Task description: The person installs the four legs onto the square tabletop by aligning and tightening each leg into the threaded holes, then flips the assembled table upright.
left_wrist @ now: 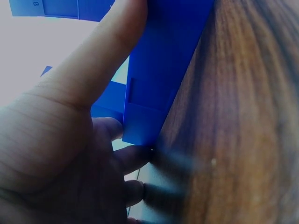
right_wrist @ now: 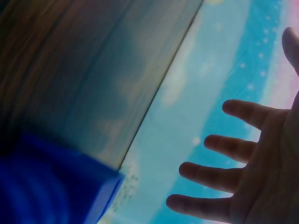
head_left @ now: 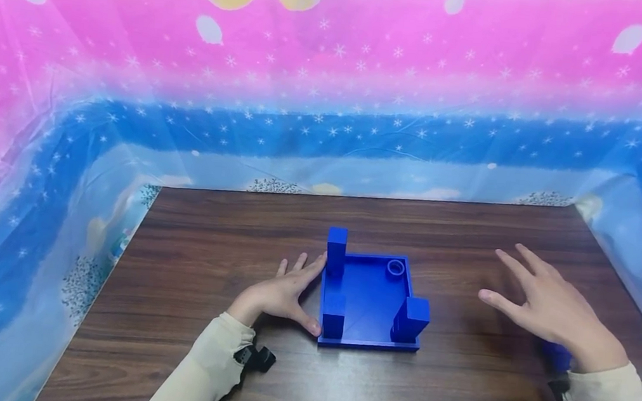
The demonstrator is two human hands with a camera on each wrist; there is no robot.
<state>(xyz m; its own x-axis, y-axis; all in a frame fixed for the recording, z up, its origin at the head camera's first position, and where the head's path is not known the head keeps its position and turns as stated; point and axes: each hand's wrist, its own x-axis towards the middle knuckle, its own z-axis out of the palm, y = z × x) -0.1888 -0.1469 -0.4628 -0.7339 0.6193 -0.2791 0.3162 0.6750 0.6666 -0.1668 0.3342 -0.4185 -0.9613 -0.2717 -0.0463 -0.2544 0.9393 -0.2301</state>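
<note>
Steadying the shallow blue tray point(head_left: 369, 303) looked, to us, like the step in hand; we found it on the wooden table point(head_left: 464, 398), just below the centre of the head frame. The left hand point(head_left: 284, 290) touched its left side, thumb and forefinger extended along the wall, not wrapped round it. We logged an upper-left post point(head_left: 336, 249), a lower-left post point(head_left: 333, 319) and a lower-right post point(head_left: 413, 317); at the upper-right corner we recorded only a low ring point(head_left: 395, 270). The right hand point(head_left: 558, 310), at the right of the frame and well apart from the tray, had its fingers spread and grasped nothing. Near its wrist we noted another blue piece point(head_left: 556, 357), mostly hidden, its full shape uncertain. We judged that the next move called for the right hand to pick up that piece and, if it matched the posts, to seat it at the ring while the left braced the tray.
</note>
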